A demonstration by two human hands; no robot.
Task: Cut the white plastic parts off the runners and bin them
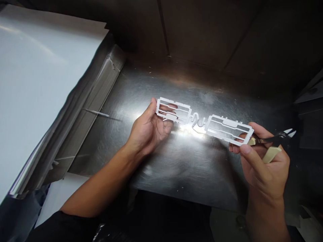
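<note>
A stack of white sheets is laid at the left, beside a grey wrapped package, across whose edge a slim metal rod is placed. Fine specks are scattered over the brushed steel tabletop, which is backed by a dark panelled wall.

No readable text or markings anywhere.

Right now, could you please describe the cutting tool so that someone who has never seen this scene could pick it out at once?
On the scratched steel surface, a white plastic sprue spans between the left hand and the right hand. The right hand also grips side cutters, set apart by their cream handles and dark jaws pointing right, away from the sprue.
</note>
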